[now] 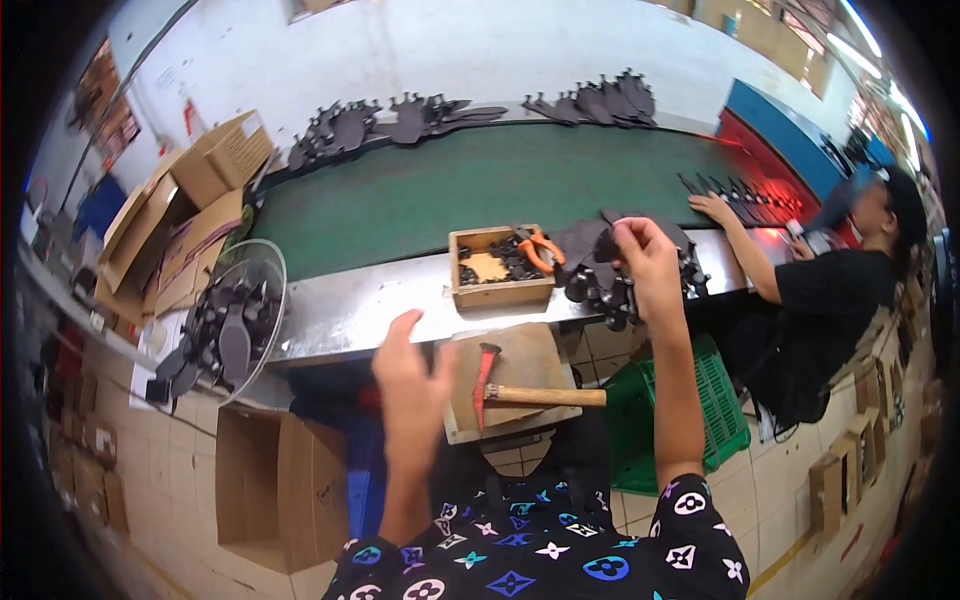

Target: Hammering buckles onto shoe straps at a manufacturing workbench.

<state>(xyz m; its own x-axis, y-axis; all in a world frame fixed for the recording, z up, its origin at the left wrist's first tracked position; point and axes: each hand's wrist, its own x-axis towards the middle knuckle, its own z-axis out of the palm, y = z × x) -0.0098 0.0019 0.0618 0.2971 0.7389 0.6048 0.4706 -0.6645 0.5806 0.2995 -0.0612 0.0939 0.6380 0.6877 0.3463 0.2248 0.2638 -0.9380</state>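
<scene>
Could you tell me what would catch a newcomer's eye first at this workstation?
Probably the green belt running across the middle, with dark flat pieces piled along its far edge. Nearer, the right hand is raised over a heap of dark parts beside a wooden box holding orange pliers. A red-headed hammer lies on a board by the open left hand.

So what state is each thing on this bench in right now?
Left hand: raised, open, empty.
Right hand: pinching a dark flat piece.
Hammer: lying flat on the wooden block, untouched.
Wooden box: open, with orange pliers on top.
Cardboard box: open.
</scene>
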